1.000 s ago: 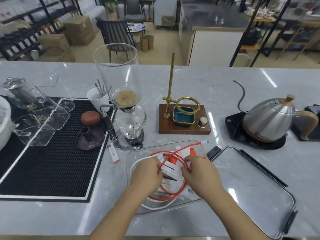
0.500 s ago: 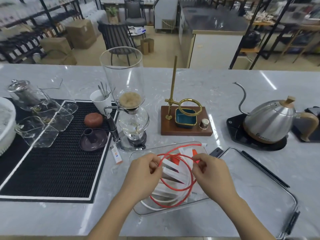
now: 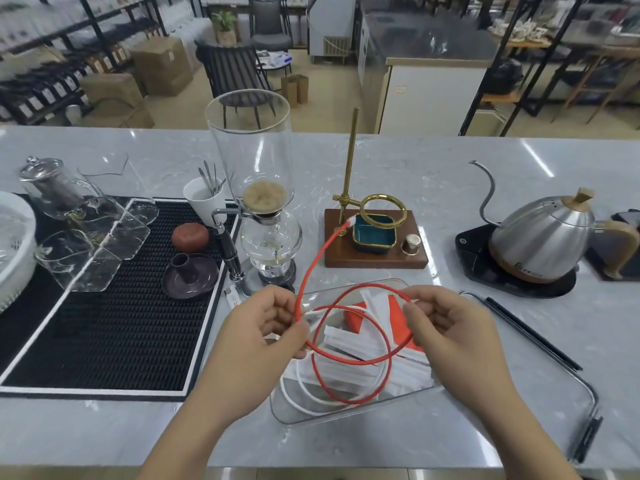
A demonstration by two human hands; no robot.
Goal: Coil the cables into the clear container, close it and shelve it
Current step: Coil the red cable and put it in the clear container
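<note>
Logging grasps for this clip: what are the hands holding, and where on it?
Both hold the red cable: left hand pinches where its loops cross, right hand grips the loop's right side; its plug end hangs free.

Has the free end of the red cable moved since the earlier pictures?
Yes. The red cable end now reaches up beyond the clear container, toward the wooden stand.

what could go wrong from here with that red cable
The red cable has a loose end sticking up toward the brass stand; it may snag there or swing against the glass siphon brewer close by. Only the left hand and right hand keep its loops together above the clear container, so they could spring open and tangle with the white cable lying inside.
</note>
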